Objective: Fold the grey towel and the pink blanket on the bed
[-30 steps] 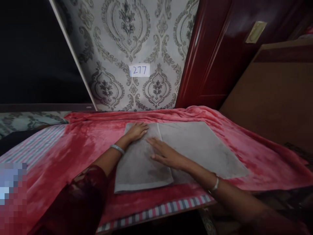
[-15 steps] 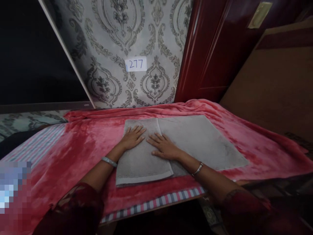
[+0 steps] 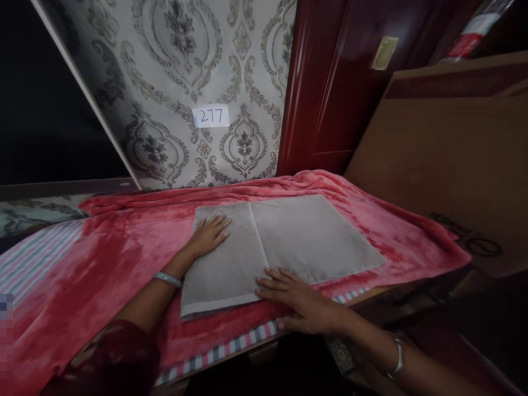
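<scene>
A grey towel (image 3: 307,236) lies on a red plush blanket (image 3: 144,258), its left part folded over toward the middle so that a pale hem runs across it. My left hand (image 3: 209,234) rests flat on the folded part near the far left corner, fingers spread. At the towel's near edge, my right hand (image 3: 299,300) is stretched out by the near end of the folded hem, its fingertips over the towel and its thumb over the blanket's edge. Nothing is held in either hand.
Beneath the blanket shows a striped cloth (image 3: 237,344) along the near edge. A large cardboard box (image 3: 445,159) stands at the right. Behind are a patterned wall with a paper (image 3: 211,116) marked 277, a red door panel (image 3: 322,82) and a dark screen (image 3: 53,104).
My right hand has moved from the folded hem's middle toward the near edge of the towel. My left hand stays flat on the fold. The view has turned somewhat to the right.
</scene>
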Tool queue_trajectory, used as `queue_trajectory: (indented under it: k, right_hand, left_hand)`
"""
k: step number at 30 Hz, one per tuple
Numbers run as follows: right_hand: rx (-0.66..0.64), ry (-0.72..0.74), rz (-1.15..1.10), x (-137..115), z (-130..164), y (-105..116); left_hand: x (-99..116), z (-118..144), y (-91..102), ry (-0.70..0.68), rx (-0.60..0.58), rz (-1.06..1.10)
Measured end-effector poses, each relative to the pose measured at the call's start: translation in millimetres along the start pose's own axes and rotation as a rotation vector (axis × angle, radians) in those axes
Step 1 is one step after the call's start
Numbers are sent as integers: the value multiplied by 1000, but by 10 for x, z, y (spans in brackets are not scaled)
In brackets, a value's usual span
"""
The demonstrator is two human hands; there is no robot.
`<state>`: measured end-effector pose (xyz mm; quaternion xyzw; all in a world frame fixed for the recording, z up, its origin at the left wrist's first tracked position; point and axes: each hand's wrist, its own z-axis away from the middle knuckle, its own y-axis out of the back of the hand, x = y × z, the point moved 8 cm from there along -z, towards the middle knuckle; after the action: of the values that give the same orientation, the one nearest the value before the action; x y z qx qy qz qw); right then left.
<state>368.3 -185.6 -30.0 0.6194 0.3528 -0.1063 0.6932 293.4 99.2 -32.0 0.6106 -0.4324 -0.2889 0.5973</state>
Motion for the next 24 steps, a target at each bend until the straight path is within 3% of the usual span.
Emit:
queue_trajectory:
  k: [3, 6, 8, 11, 15, 18, 24]
  right_hand:
    - [124, 0, -82, 48, 31, 159]
    - [293, -2, -69, 107, -39, 363]
    - [332, 12, -6, 96, -148, 418]
    - [304, 12, 102, 65, -353, 343]
    - [186, -72, 216, 140, -535, 60]
    - [165, -99, 228, 211, -537, -41]
    - [155, -58, 158, 235, -464, 16]
  left_hand:
    - [-121, 5, 174, 39, 148, 130]
    - [-494, 147, 400, 314, 389, 476]
    - [-701, 327, 455, 500, 469, 669]
    - [-780, 585, 443, 623, 421, 882]
    - [-673, 855, 272, 756, 261, 1245]
    - [-548, 903, 220, 761, 193, 1294]
    - [-354, 833, 134, 773, 129, 1411]
